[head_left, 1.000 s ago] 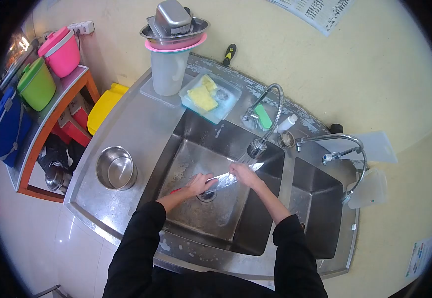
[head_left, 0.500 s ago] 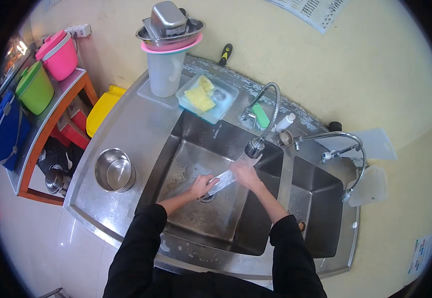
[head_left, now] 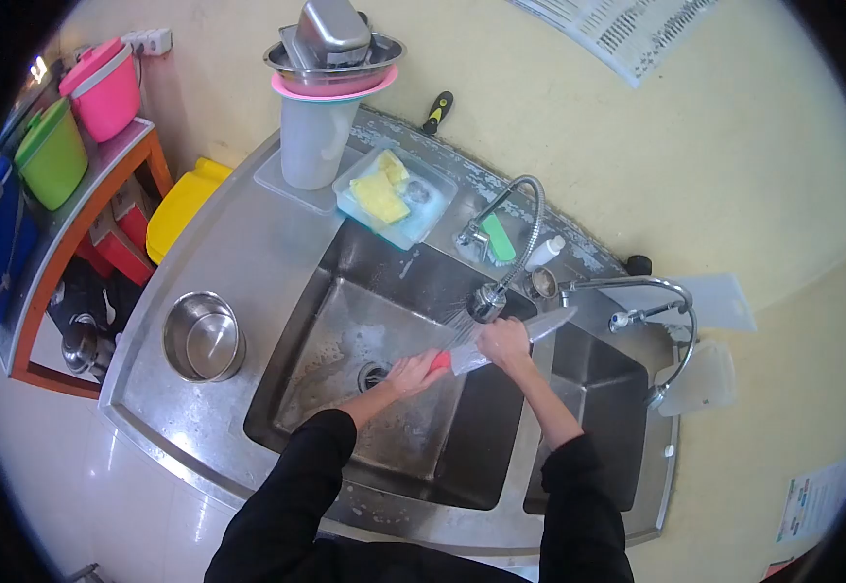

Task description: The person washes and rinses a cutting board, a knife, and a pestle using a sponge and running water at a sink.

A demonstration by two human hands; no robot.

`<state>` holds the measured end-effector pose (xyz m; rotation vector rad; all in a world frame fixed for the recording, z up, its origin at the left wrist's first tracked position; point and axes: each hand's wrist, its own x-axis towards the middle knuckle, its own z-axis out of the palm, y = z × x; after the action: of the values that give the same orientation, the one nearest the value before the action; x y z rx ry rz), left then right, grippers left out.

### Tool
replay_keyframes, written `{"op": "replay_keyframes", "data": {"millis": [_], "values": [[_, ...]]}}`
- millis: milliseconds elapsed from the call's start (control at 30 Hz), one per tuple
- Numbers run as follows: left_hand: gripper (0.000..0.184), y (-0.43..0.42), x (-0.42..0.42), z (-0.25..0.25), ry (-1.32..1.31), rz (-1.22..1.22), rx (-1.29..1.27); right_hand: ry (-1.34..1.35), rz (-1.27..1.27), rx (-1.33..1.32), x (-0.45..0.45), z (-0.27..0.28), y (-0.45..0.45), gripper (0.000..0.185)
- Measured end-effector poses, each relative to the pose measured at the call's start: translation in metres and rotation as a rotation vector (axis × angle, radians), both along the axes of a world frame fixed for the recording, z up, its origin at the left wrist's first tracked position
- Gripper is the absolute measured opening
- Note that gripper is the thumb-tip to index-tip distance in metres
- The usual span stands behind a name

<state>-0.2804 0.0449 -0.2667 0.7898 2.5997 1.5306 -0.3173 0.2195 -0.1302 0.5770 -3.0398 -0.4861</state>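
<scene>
A large knife (head_left: 547, 323) with a red handle lies slantwise over the big sink basin (head_left: 321, 335), its tip toward the upper right. My left hand (head_left: 411, 373) is closed round the red handle. Partway along the blade, my right hand (head_left: 506, 344) grips it with the fingers bent over; the part under them is hidden. Just above the hands hangs the spray head (head_left: 486, 303) of a flexible tap, with water streaming down beside the blade.
A steel pot (head_left: 203, 337) stands on the left counter. Behind the basin are a tray of yellow sponges (head_left: 381, 198), a green brush (head_left: 499, 239) and a white bottle (head_left: 545, 254). A second basin (head_left: 593, 408) and another tap (head_left: 637, 284) lie to the right.
My right hand has slid right along the blade, and the knife's tip now reaches out past it. The left hand has shifted slightly right, and the red handle now shows.
</scene>
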Motion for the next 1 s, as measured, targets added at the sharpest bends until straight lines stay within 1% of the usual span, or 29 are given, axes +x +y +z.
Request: {"op": "replay_keyframes", "data": {"millis": [33, 100, 133, 200, 233, 300, 367, 400, 500, 533, 600, 633, 667, 767, 800, 867, 900, 967, 1000], "values": [[0.037, 0.001, -0.004, -0.007, 0.020, -0.019, -0.033, 0.028, -0.041, 0.005, 0.004, 0.008, 0.003, 0.028], [0.038, 0.001, -0.012, -0.024, 0.056, -0.058, -0.109, 0.104, -0.041, -0.032, 0.014, 0.023, 0.006, 0.030], [0.038, 0.006, -0.020, -0.035, 0.008, -0.112, -0.130, 0.140, -0.044, -0.055, 0.016, 0.027, 0.008, 0.031], [0.039, 0.017, -0.038, -0.049, -0.093, -0.227, -0.178, 0.226, 0.055, -0.108, 0.014, 0.020, 0.018, 0.035], [0.038, 0.012, -0.040, -0.036, -0.368, -0.403, -0.204, 0.269, 0.103, -0.142, 0.013, 0.014, 0.021, 0.038], [0.037, 0.000, -0.043, -0.005, -0.918, -0.725, -0.240, 0.280, 0.163, -0.187, 0.009, 0.003, 0.021, 0.032], [0.041, -0.008, -0.037, 0.011, -1.000, -0.766, 0.035, 0.267, 0.216, -0.222, 0.004, -0.009, 0.016, 0.029], [0.043, -0.012, -0.032, 0.015, -1.036, -0.787, 0.173, 0.214, 0.205, -0.208, 0.001, -0.012, 0.010, 0.025], [0.040, -0.022, -0.018, 0.024, -0.483, -0.262, 0.191, 0.410, 0.304, -0.426, -0.017, -0.026, -0.007, 0.025], [0.040, -0.024, -0.016, 0.018, -0.367, -0.219, 0.176, 0.155, -0.111, -0.861, -0.011, -0.025, -0.021, 0.029], [0.040, -0.032, -0.013, 0.004, -0.140, -0.138, 0.140, 0.026, -0.123, -0.539, -0.016, -0.041, -0.029, 0.030], [0.039, -0.040, -0.012, 0.007, -0.176, -0.105, 0.035, -0.036, -0.126, -0.376, -0.020, -0.055, -0.033, 0.031], [0.038, -0.049, -0.009, 0.013, -0.214, -0.074, -0.068, 0.182, 0.294, -0.294, -0.022, -0.081, -0.033, 0.032], [0.036, -0.073, -0.004, 0.035, -0.289, -0.012, -0.309, 0.098, 0.467, -0.551, 0.002, -0.070, -0.087, 0.036], [0.036, -0.079, 0.000, 0.042, -0.308, 0.001, -0.375, 0.059, 0.491, -0.471, 0.002, -0.071, -0.087, 0.032], [0.034, -0.087, 0.009, 0.056, -0.380, 0.076, -0.383, -0.015, 0.523, -0.311, -0.005, -0.072, -0.084, 0.028], [0.033, -0.089, 0.013, 0.058, -0.415, 0.104, -0.390, 0.015, 0.511, -0.281, -0.009, -0.066, -0.080, 0.030], [0.034, -0.098, 0.025, 0.043, -0.421, 0.142, -0.399, 0.084, 0.473, -0.214, -0.028, -0.046, -0.063, 0.035], [0.034, -0.103, 0.030, 0.037, -0.424, 0.158, -0.407, 0.009, 0.312, -0.323, -0.037, -0.048, -0.051, 0.036]]}}
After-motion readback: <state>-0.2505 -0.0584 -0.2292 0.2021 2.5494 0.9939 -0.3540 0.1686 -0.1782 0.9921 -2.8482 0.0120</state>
